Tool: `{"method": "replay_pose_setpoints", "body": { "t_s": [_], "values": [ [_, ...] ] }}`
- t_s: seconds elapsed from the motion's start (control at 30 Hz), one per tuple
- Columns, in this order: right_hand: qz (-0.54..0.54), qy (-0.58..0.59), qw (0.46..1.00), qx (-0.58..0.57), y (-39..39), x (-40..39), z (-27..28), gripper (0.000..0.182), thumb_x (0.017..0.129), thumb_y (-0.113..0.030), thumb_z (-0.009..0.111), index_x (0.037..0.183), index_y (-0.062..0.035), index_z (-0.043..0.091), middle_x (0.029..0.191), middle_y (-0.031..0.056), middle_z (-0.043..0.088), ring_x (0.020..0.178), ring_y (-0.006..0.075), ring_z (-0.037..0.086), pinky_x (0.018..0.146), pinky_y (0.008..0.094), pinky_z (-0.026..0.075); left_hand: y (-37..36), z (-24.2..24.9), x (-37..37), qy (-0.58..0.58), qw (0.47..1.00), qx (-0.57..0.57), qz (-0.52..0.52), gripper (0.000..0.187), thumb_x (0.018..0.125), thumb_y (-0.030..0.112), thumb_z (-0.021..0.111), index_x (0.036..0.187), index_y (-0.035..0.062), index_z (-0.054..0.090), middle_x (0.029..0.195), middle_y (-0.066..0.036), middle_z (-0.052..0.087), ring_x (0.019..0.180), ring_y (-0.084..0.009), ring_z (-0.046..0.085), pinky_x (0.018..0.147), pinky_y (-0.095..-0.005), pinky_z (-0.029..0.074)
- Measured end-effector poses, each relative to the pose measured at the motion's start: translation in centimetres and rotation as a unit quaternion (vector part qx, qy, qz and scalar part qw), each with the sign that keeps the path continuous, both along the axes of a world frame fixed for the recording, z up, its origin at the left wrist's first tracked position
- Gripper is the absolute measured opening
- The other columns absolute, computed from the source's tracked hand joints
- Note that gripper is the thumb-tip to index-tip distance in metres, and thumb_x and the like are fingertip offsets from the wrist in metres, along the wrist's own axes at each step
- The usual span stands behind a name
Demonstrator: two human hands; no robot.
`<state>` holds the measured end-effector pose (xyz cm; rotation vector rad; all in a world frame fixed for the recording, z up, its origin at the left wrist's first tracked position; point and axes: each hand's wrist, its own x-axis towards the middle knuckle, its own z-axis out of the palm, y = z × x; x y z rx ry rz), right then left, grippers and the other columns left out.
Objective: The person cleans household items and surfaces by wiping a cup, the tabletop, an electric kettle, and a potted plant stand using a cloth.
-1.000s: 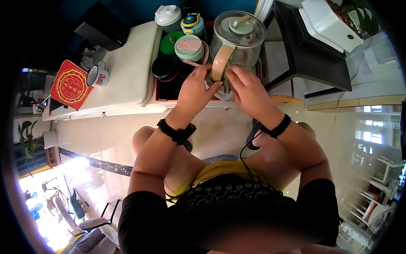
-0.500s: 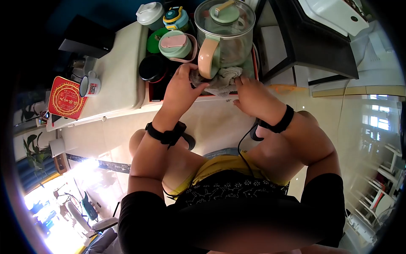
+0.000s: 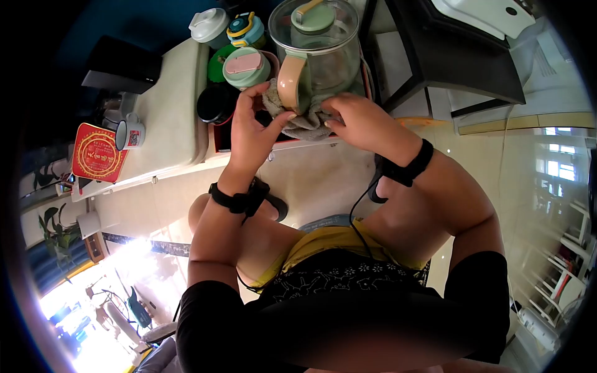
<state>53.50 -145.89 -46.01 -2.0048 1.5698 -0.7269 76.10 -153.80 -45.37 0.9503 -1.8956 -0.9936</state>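
A glass kettle [image 3: 333, 68] with a pale green lid and a peach handle [image 3: 290, 84] stands upright in front of me. A grey cloth [image 3: 305, 126] is bunched around the lower end of the handle. My right hand [image 3: 367, 122] is closed on the cloth's right side, fingertips partly tucked into its folds. At the cloth's left side is my left hand [image 3: 256, 127], thumb and fingers spread apart, fingertips against the fabric. Left of the handle stands a green cup with a pink lid [image 3: 244, 65], and a black-lidded container [image 3: 216, 104] sits beside my left hand.
A white-lidded cup [image 3: 209, 26] and a blue bottle with yellow trim [image 3: 245, 29] stand behind. To the left, a pale cabinet top [image 3: 177, 93] bears an enamel mug [image 3: 130, 132] and a red tin [image 3: 99, 153]. A black stand [image 3: 460, 68] rises at right.
The view has shifted slightly, moving the kettle and cups left. The cloth now shows higher on the handle's left side. My left hand's fingers have spread wider; my right hand has moved closer to the handle.
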Motion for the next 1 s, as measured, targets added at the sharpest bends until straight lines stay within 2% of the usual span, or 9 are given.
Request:
{"method": "replay_pose_setpoints", "body": {
  "t_s": [0.17, 0.23, 0.33, 0.57, 0.67, 0.77, 0.8, 0.9, 1.0],
  "values": [
    [-0.038, 0.036, 0.999, 0.014, 0.4, 0.3, 1.6, 0.034, 0.084, -0.020, 0.070, 0.110, -0.0006, 0.061, 0.098, 0.0190, 0.067, 0.089, 0.0360, 0.066, 0.079, 0.0433, 0.053, 0.3, 0.4, -0.8, -0.094, 0.995, -0.013, 0.009, 0.062, 0.074, 0.015, 0.085, 0.124, 0.0000, 0.052, 0.103, -0.012, 0.061, 0.086, -0.0217, 0.059, 0.078, -0.0319, 0.049],
    [-0.088, 0.145, 0.980, 0.101, 0.3, 0.0, 0.1, 0.030, 0.086, -0.025, 0.068, 0.104, -0.0009, 0.064, 0.090, 0.0178, 0.069, 0.083, 0.0373, 0.066, 0.073, 0.0451, 0.053, 0.0, 0.0, -0.9, -0.102, 0.995, -0.018, 0.004, 0.059, 0.077, 0.021, 0.083, 0.122, -0.0004, 0.053, 0.102, -0.016, 0.061, 0.088, -0.0280, 0.059, 0.078, -0.0359, 0.048],
    [-0.088, 0.111, 0.988, 0.061, -0.7, 0.3, -1.4, 0.024, 0.087, -0.027, 0.065, 0.087, -0.0032, 0.065, 0.077, 0.0166, 0.067, 0.073, 0.0395, 0.065, 0.068, 0.0481, 0.053, -0.2, -0.4, -1.0, -0.125, 0.992, -0.025, -0.015, 0.053, 0.080, 0.024, 0.079, 0.120, -0.0009, 0.054, 0.102, -0.018, 0.061, 0.093, -0.0334, 0.058, 0.082, -0.0405, 0.047],
    [-0.099, 0.047, 0.992, 0.058, -0.8, 1.2, 3.4, 0.028, 0.089, -0.030, 0.065, 0.081, -0.0023, 0.065, 0.073, 0.0147, 0.066, 0.069, 0.0340, 0.066, 0.062, 0.0440, 0.051, 0.2, 0.2, -1.1, -0.174, 0.982, -0.070, -0.028, 0.040, 0.085, 0.021, 0.073, 0.113, -0.0017, 0.056, 0.103, -0.021, 0.061, 0.101, -0.0392, 0.055, 0.086, -0.0446, 0.045],
    [-0.143, -0.169, 0.974, -0.048, -0.5, 1.3, 3.7, 0.022, 0.088, -0.024, 0.069, 0.092, -0.0022, 0.067, 0.072, 0.0143, 0.066, 0.063, 0.0280, 0.064, 0.058, 0.0365, 0.050, 0.2, -0.2, -1.1, -0.169, 0.979, -0.105, -0.034, 0.038, 0.085, 0.021, 0.072, 0.111, -0.0018, 0.056, 0.103, -0.020, 0.061, 0.102, -0.0399, 0.054, 0.087, -0.0456, 0.045],
    [-0.122, -0.210, 0.966, -0.082, -0.7, 2.1, 2.4, 0.022, 0.089, -0.023, 0.067, 0.096, -0.0018, 0.067, 0.075, 0.0142, 0.067, 0.065, 0.0288, 0.065, 0.059, 0.0383, 0.050, 0.3, -0.4, -1.5, -0.166, 0.977, -0.131, -0.036, 0.037, 0.083, 0.021, 0.073, 0.108, -0.0020, 0.056, 0.103, -0.020, 0.062, 0.102, -0.0400, 0.054, 0.089, -0.0464, 0.045],
    [-0.094, -0.080, 0.982, -0.143, -0.8, 2.1, 2.4, 0.025, 0.090, -0.018, 0.064, 0.112, -0.0054, 0.063, 0.076, 0.0128, 0.068, 0.067, 0.0305, 0.066, 0.059, 0.0392, 0.051, 0.2, -0.5, -1.6, -0.173, 0.976, -0.131, -0.032, 0.037, 0.082, 0.020, 0.073, 0.106, -0.0021, 0.057, 0.103, -0.020, 0.062, 0.102, -0.0399, 0.054, 0.089, -0.0467, 0.045],
    [-0.085, 0.030, 0.973, -0.212, -1.1, 3.0, 1.6, 0.041, 0.087, -0.011, 0.060, 0.127, -0.0080, 0.054, 0.075, 0.0128, 0.068, 0.067, 0.0319, 0.067, 0.058, 0.0403, 0.052, 0.0, -0.7, -1.8, -0.184, 0.972, -0.146, -0.031, 0.036, 0.081, 0.020, 0.072, 0.104, -0.0029, 0.057, 0.103, -0.021, 0.061, 0.102, -0.0400, 0.055, 0.091, -0.0468, 0.044],
    [-0.080, 0.124, 0.977, -0.155, -0.5, 3.8, 1.8, 0.058, 0.084, -0.006, 0.060, 0.139, -0.0052, 0.042, 0.071, 0.0140, 0.065, 0.064, 0.0327, 0.066, 0.057, 0.0442, 0.052, 0.1, -0.6, -2.0, -0.207, 0.969, -0.135, -0.027, 0.037, 0.081, 0.020, 0.072, 0.104, -0.0045, 0.056, 0.102, -0.021, 0.061, 0.102, -0.0404, 0.055, 0.091, -0.0468, 0.044]
  ]
}}
